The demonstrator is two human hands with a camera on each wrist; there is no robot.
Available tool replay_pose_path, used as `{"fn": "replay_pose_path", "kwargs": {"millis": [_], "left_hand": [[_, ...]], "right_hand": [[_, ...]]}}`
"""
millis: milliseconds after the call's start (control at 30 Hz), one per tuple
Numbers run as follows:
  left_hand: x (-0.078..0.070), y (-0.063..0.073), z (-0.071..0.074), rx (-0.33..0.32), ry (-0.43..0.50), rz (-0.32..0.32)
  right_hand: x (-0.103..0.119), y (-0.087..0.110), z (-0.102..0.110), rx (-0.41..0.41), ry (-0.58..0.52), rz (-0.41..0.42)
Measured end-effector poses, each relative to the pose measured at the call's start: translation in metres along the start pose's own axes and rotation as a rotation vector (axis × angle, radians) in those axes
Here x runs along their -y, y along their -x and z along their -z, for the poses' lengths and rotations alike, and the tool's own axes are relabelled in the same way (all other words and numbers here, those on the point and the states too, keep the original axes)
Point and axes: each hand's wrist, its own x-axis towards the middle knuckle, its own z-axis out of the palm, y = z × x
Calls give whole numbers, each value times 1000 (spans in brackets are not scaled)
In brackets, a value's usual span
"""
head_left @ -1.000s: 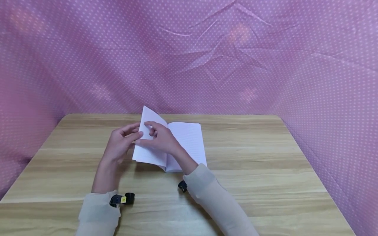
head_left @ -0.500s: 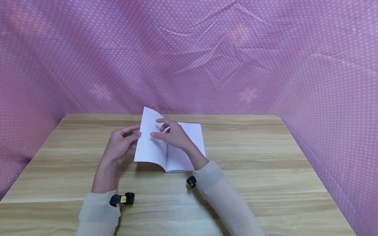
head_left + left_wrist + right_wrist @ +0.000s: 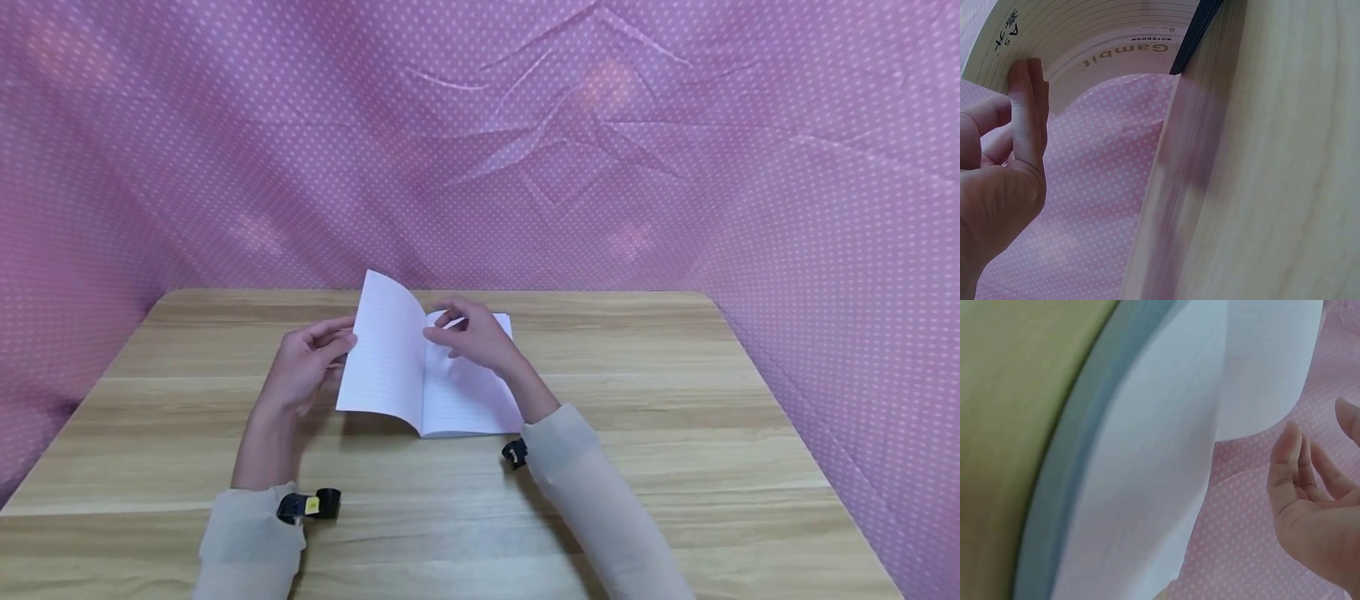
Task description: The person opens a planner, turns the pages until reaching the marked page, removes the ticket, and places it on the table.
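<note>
A notebook (image 3: 386, 358) with lined white pages lies open on the table, its left side raised and curving up. My left hand (image 3: 303, 362) pinches the outer edge of that raised side, thumb in front and fingers behind. In the left wrist view the cover (image 3: 1116, 50) shows its underside, printed "Gambit NOTEBOOK", above the left fingers (image 3: 1025, 112). Over the right page (image 3: 465, 396) hovers my right hand (image 3: 476, 337), fingers loosely bent with nothing between them. The right wrist view has the same hand beside the curved pages (image 3: 1147, 456), apart from them.
The wooden table (image 3: 675, 483) extends on both sides of the notebook. A pink dotted cloth (image 3: 480, 167) hangs behind it and along the sides. Each beige sleeve carries a small black wrist camera, one on the left (image 3: 309, 505) and one on the right (image 3: 514, 454).
My right hand has drawn back rightward from the left page's edge, across the spine to above the right page. The left hand stays in place, holding the raised side.
</note>
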Motion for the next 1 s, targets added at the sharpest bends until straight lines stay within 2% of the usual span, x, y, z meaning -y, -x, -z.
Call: {"fn": "replay_pose_path", "kwargs": {"millis": [267,400,600,867,1000], "left_hand": [[0,3,5,-21,-116,7],[-1,3,6,-18,-110,23],[1,3,7,-9,-87,30],[0,4,7,-9,-101,0],[-1,4,7,-4,-84,0]], "right_hand": [[-7,-1,20,-41,16,-22],[-14,-3,32,-52,4,-58],[-26,-5,48,-44,-79,-131],[-40,-10,66,-73,-40,-192],[-45,-10,73,-96,-63,-228]]}}
